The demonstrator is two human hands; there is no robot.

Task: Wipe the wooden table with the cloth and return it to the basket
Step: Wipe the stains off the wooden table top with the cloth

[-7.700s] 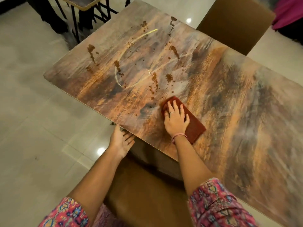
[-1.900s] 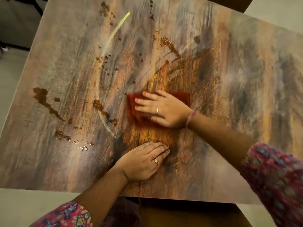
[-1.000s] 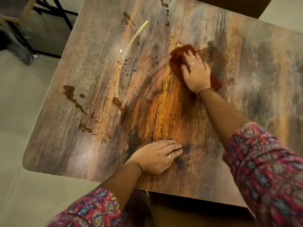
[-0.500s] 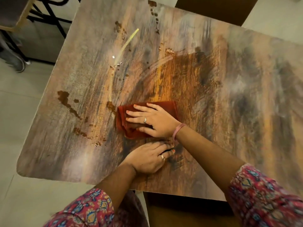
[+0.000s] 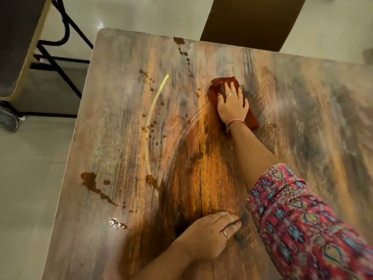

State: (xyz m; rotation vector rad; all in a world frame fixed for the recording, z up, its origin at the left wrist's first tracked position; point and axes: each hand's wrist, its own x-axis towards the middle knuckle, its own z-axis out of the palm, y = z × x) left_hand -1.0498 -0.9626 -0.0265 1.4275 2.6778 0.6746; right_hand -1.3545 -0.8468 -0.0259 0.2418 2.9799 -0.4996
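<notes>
Right hand [image 5: 233, 105] flat, fingers straight, pressing red cloth [image 5: 217, 87] on table [image 5: 121, 148]; left hand [image 5: 210, 235] flat beside brown stains [image 5: 91, 183]

Warm dim light, motion-blurred edges, glare on pale floor [image 5: 101, 23]

Wooden table [image 5: 302, 122]: brown spill blotches [image 5: 90, 181], pale yellow curved streak [image 5: 153, 110], wet smear mid-board. Right hand [image 5: 232, 106] flat, pressing red cloth [image 5: 217, 87] at far side. Left hand [image 5: 207, 235] flat on near edge. Chair [image 5: 250, 19] beyond.
</notes>
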